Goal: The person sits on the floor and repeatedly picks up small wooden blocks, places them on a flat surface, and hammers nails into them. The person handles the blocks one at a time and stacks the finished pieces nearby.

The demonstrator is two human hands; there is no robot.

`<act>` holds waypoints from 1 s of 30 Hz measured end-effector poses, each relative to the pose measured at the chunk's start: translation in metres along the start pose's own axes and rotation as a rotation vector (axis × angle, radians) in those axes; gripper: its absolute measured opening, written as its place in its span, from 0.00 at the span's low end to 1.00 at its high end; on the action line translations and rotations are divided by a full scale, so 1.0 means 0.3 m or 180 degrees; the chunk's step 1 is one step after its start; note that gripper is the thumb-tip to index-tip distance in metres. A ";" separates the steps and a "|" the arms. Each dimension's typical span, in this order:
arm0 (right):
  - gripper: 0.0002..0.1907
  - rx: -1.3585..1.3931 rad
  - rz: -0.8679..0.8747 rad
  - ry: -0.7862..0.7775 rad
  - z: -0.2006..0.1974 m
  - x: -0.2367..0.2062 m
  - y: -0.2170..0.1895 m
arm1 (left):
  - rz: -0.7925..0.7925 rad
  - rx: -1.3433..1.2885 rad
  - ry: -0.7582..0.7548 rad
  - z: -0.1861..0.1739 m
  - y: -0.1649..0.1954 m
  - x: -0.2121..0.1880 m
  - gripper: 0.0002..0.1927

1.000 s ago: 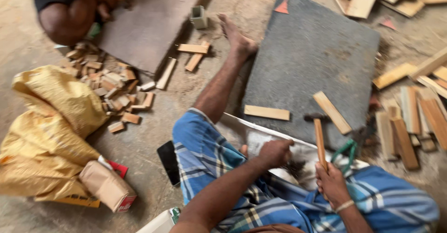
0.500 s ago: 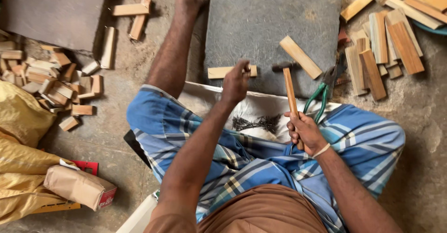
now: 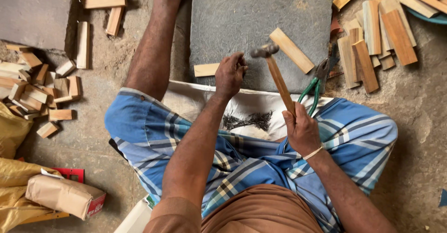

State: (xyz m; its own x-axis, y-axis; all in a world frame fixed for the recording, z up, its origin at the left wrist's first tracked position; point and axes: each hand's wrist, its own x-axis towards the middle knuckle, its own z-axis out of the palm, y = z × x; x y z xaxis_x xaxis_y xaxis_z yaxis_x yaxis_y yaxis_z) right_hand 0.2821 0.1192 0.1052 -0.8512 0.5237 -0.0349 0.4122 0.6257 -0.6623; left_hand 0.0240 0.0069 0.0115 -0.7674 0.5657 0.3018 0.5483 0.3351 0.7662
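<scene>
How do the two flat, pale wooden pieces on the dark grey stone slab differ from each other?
The wooden piece under the left hand lies almost level across the picture, while the wooden piece beside the hammer head lies diagonally. The left hand covers one end of the first; the second is fully in view and untouched. The second looks longer, though part of the first is hidden. Both are flat, light-coloured strips resting on the dark grey stone slab.

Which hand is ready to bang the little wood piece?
Probably the right hand: it grips the hammer, head raised beside the left hand, which rests on the wood strip.
</scene>
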 end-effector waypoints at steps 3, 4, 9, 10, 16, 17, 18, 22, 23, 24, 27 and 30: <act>0.18 -0.0459 0.0102 -0.0203 -0.003 0.033 -0.045 | -0.0228 0.0038 -0.0185 0.004 -0.008 -0.004 0.19; 0.17 -0.0810 0.0124 -0.0390 -0.003 0.045 -0.055 | -0.0235 0.0056 -0.0173 0.004 -0.009 -0.005 0.20; 0.13 -0.0439 -0.0058 -0.0065 -0.044 0.036 -0.080 | -0.0124 0.0087 -0.0158 -0.011 -0.014 -0.008 0.25; 0.15 -0.0174 -0.0061 0.0005 -0.063 0.017 -0.081 | -0.0057 -0.0009 -0.0200 -0.016 -0.018 -0.008 0.31; 0.21 0.0299 -0.0694 0.0538 -0.023 -0.022 -0.078 | 0.0536 -0.0151 -0.0356 -0.043 -0.057 -0.007 0.56; 0.25 0.0219 -0.0808 0.0539 0.009 -0.011 -0.067 | 0.0403 -0.0126 -0.0419 -0.043 -0.062 -0.012 0.56; 0.21 -0.0093 -0.0447 0.0206 0.037 -0.003 -0.050 | 0.0251 -0.0106 -0.0494 -0.040 -0.066 -0.019 0.56; 0.14 -0.0629 0.0227 -0.0070 0.122 0.001 0.043 | 0.0514 0.0001 -0.0369 -0.016 -0.089 -0.018 0.50; 0.15 -0.0552 0.0171 0.0086 0.133 -0.014 0.061 | 0.0717 -0.0048 -0.0250 -0.013 -0.095 -0.013 0.48; 0.13 -0.0084 0.0407 -0.0061 0.132 -0.038 0.079 | 0.0885 -0.0082 -0.0136 -0.016 -0.103 -0.009 0.46; 0.14 0.1096 0.0670 -0.0439 0.098 -0.095 0.113 | 0.0305 0.0152 -0.1024 -0.031 -0.102 0.031 0.35; 0.11 0.2204 0.2443 -0.0991 0.057 -0.140 0.110 | 0.1200 0.0918 -0.1189 -0.103 -0.063 0.056 0.21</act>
State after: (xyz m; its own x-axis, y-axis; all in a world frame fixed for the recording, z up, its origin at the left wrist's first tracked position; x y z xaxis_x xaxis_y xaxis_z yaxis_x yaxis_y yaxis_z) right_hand 0.3260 0.1080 0.0719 -0.5295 0.4056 -0.7451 0.6807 -0.3211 -0.6585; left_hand -0.0095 -0.0133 0.0195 -0.3626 0.8941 0.2630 0.8680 0.2213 0.4446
